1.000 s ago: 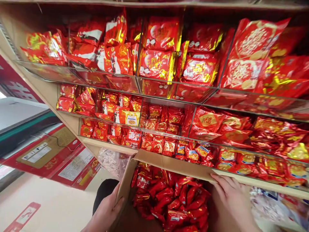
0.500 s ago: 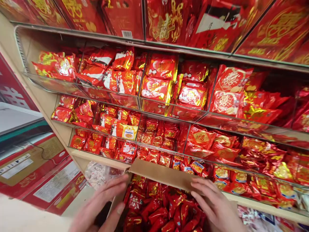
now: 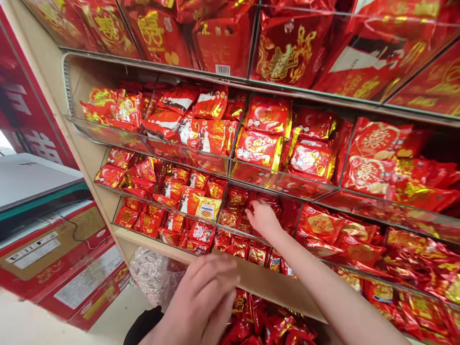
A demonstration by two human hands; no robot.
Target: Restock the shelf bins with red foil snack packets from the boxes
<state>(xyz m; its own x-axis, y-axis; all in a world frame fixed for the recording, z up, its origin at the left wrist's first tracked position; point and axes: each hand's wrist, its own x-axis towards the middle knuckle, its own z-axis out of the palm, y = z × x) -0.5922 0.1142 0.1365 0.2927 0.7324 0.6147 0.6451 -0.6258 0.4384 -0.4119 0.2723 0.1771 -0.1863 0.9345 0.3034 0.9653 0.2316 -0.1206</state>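
Note:
My right hand (image 3: 265, 219) reaches over the clear front of a shelf bin onto small red foil packets (image 3: 237, 196). Its thumb and fingers look apart, and no packet shows between them; the far fingertips are partly hidden. Slightly blurred, my left hand (image 3: 203, 294) hovers over the left end of an open cardboard box (image 3: 276, 282), fingers loosely bent, nothing visible in it. Inside that box lie shiny red wrapped packets (image 3: 273, 323), partly covered by my left hand and right forearm. A yellow-and-white cookie packet (image 3: 207, 209) sits in the bin to the left.
Clear dividers (image 3: 230, 167) and shelf fronts separate bins of red and gold packets. Larger red bags (image 3: 223, 48) fill the shelf above. Red cartons (image 3: 82, 268) stand at the left, and a clear plastic bag (image 3: 151, 273) lies under the lowest shelf.
My right hand has left the box's right side and moved up into the shelf bin. My left hand has shifted right over the box. The view has turned left.

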